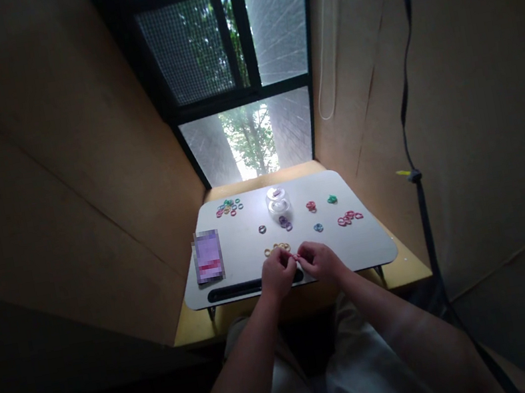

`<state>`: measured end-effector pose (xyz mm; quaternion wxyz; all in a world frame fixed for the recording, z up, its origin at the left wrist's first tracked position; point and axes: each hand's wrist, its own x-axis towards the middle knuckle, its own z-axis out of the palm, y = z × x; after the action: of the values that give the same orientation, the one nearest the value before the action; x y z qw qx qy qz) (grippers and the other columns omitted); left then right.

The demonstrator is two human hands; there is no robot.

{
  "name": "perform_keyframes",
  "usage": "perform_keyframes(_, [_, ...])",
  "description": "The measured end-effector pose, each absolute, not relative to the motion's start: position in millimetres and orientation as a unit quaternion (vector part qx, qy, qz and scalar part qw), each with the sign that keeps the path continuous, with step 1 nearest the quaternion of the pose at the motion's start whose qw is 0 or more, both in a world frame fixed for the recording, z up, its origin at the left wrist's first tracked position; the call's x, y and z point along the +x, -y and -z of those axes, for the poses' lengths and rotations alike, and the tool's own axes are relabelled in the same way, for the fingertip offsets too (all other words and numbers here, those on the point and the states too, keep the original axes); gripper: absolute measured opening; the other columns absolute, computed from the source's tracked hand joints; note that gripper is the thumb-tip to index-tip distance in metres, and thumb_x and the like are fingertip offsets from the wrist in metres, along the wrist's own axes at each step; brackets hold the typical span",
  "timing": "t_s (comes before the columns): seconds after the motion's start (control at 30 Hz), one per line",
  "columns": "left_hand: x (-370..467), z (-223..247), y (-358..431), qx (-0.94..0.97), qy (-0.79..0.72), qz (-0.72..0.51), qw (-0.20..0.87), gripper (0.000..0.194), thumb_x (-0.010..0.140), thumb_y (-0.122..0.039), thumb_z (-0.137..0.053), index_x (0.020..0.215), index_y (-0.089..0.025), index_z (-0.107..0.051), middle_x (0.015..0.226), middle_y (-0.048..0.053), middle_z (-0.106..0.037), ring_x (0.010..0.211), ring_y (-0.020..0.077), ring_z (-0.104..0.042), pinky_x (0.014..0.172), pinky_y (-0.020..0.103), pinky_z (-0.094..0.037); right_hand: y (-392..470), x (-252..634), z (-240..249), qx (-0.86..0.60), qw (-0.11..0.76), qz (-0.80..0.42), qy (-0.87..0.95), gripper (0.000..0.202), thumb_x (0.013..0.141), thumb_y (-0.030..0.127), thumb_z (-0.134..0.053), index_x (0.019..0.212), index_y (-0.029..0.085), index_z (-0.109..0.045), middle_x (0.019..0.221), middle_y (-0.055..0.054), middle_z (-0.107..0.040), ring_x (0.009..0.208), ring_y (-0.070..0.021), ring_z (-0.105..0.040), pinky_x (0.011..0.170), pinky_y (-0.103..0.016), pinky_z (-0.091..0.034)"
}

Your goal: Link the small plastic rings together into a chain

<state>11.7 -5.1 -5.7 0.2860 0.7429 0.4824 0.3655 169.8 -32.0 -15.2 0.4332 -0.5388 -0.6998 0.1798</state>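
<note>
My left hand (278,272) and my right hand (319,261) meet above the front edge of the white table (241,247). Between their pinched fingertips is a small red ring (296,256), gripped from both sides. Yellow rings (278,248) lie just beyond my left hand. Farther back are purple rings (285,223), a dark ring (262,229) and a blue ring cluster (318,228). Red rings (312,206), green rings (332,199) and pinkish-red rings (349,218) lie to the right. A mixed-colour pile (228,208) sits at the back left.
A clear round container (278,200) stands at the table's back middle. A phone-like item (208,256), pixelated, lies at the left edge. Along the front runs a dark slot (233,291). A black cord (427,228) hangs at the right, and a window is behind the table.
</note>
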Motion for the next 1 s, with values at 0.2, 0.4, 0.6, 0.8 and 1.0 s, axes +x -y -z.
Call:
perform_keyframes(0.2, [11.4, 6.7, 5.0, 0.735, -0.491, -0.369, 0.288, 0.010, 0.081, -0.028, -0.059, 0.075, -0.020, -0.057, 0.066, -0.002, -0.061, 0.061, 0.0123, -0.056, 0.060, 0.023, -0.040, 30.2, 170.4, 16.8, -0.541, 0.430, -0.174, 0.702, 0.007, 0.078, 0.020, -0.055, 0.072, 0.020, -0.059, 0.065, 0.001, -0.060, 0.057, -0.0119, -0.050, 0.054, -0.022, -0.037])
perform_keyframes(0.4, [10.4, 9.6, 4.3, 0.744, -0.449, -0.380, 0.316, 0.013, 0.081, -0.023, -0.058, 0.092, -0.020, -0.064, 0.083, 0.001, -0.069, 0.069, 0.0129, -0.062, 0.066, 0.024, -0.047, 28.6, 171.1, 18.9, -0.535, 0.433, -0.175, 0.704, 0.007, 0.078, 0.018, -0.054, 0.072, 0.020, -0.058, 0.065, 0.001, -0.059, 0.058, -0.0126, -0.051, 0.057, -0.023, -0.038])
perform_keyframes(0.6, [11.2, 12.2, 2.3, 0.749, -0.427, -0.384, 0.330, 0.020, 0.085, -0.027, -0.056, 0.099, -0.022, -0.070, 0.091, 0.003, -0.072, 0.077, 0.0151, -0.065, 0.072, 0.026, -0.050, 28.8, 170.7, 18.8, -0.533, 0.434, -0.190, 0.701, 0.010, 0.080, 0.018, -0.052, 0.073, 0.020, -0.059, 0.067, 0.001, -0.061, 0.061, -0.0133, -0.053, 0.060, -0.024, -0.040])
perform_keyframes(0.8, [9.7, 11.2, 2.4, 0.746, -0.422, -0.389, 0.339, 0.018, 0.085, -0.026, -0.054, 0.092, -0.022, -0.070, 0.082, 0.002, -0.071, 0.073, 0.0154, -0.062, 0.069, 0.026, -0.048, 29.5, 168.8, 16.8, -0.550, 0.431, -0.168, 0.695, 0.011, 0.081, 0.020, -0.051, 0.071, 0.020, -0.056, 0.065, 0.000, -0.059, 0.060, -0.0141, -0.052, 0.058, -0.024, -0.038])
perform_keyframes(1.0, [8.8, 14.0, 0.4, 0.734, -0.409, -0.396, 0.371, 0.020, 0.085, -0.021, -0.051, 0.089, -0.019, -0.070, 0.079, 0.002, -0.069, 0.071, 0.0146, -0.061, 0.066, 0.024, -0.045, 26.9, 167.4, 19.4, -0.566, 0.423, -0.173, 0.687, 0.014, 0.083, 0.022, -0.048, 0.072, 0.019, -0.057, 0.067, 0.000, -0.060, 0.063, -0.0139, -0.054, 0.060, -0.024, -0.038])
